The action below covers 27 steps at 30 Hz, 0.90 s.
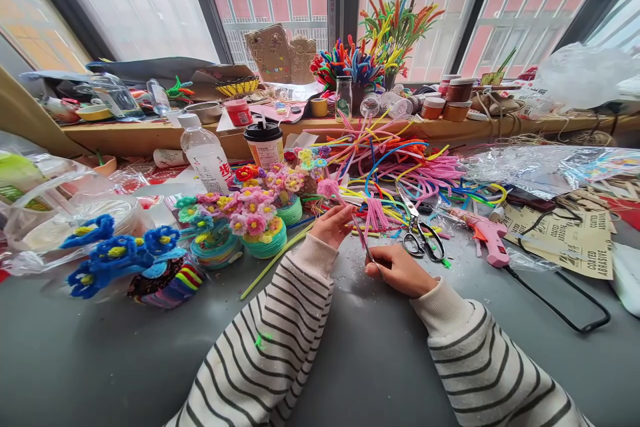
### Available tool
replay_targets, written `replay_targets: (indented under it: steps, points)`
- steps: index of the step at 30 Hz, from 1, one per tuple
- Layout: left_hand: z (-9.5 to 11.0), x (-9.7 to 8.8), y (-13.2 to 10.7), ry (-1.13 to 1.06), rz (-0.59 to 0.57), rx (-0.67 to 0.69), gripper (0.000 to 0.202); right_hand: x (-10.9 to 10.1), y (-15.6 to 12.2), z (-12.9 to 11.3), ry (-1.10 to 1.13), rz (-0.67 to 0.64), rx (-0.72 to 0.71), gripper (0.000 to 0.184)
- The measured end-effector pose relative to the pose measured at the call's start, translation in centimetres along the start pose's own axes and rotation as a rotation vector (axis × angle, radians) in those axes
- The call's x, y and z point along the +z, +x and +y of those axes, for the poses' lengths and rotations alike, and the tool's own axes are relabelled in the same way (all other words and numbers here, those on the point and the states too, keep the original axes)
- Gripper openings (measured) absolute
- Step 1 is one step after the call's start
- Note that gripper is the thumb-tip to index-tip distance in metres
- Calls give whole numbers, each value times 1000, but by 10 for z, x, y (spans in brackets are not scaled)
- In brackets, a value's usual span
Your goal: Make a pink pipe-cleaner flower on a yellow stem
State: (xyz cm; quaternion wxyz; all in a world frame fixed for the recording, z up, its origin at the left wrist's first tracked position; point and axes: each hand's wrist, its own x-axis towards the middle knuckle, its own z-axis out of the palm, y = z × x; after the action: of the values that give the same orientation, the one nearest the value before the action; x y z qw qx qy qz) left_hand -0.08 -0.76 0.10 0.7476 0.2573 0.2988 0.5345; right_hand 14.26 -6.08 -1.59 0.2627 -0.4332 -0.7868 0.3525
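Observation:
My left hand (333, 223) is closed around a pink pipe-cleaner flower (327, 188), gripping it just below the fluffy head. A thin stem (361, 240) runs from that hand down to my right hand (397, 270), which pinches its lower end above the grey table (100, 347). Both arms wear striped sleeves. A bundle of short pink pipe-cleaner pieces (376, 213) lies just behind my hands. Scissors (420, 233) rest to the right of them.
Finished pipe-cleaner flower pots (260, 220) and blue flowers (115, 250) stand at the left. A pink glue gun (487, 237) with a black cord, loose pipe cleaners (400, 160), a bottle (204, 153), a lidded cup (264, 143) and sandpaper sheets (575, 240) crowd the back and right.

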Motion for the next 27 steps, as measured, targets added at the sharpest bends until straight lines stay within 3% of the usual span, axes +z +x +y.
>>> replay_targets:
  steps: [13,23,27]
  points:
    - [-2,0,0,6,-12,41,12,5,3,-1,41,129,46,46]
    - [0,1,-3,0,-34,55,12,3,0,-1,19,32,-16,57]
    - [2,2,-4,-64,-20,66,11,2,1,0,-49,55,52,57]
